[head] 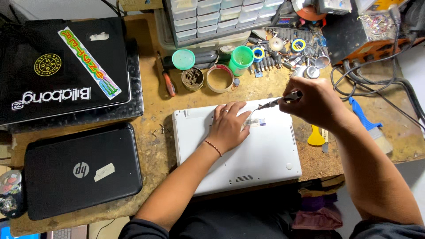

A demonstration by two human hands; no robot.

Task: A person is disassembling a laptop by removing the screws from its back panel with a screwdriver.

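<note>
A white laptop (261,155) lies bottom-up on the wooden bench in front of me. My left hand (228,126) rests flat on its underside near the far edge, fingers spread, a ring on one finger and a thin bracelet at the wrist. My right hand (316,102) grips a small screwdriver (276,102) whose tip points left and down at the laptop's far edge, just right of my left fingertips.
Two closed black laptops (82,170) (62,71) lie at the left. Behind stand a drawer cabinet (212,17), a green cup (241,57), small round tins (193,79), a red-handled tool (168,82) and several screwdriver bits. A yellow pry tool (316,137), a blue brush (369,126) and cables (376,66) lie right.
</note>
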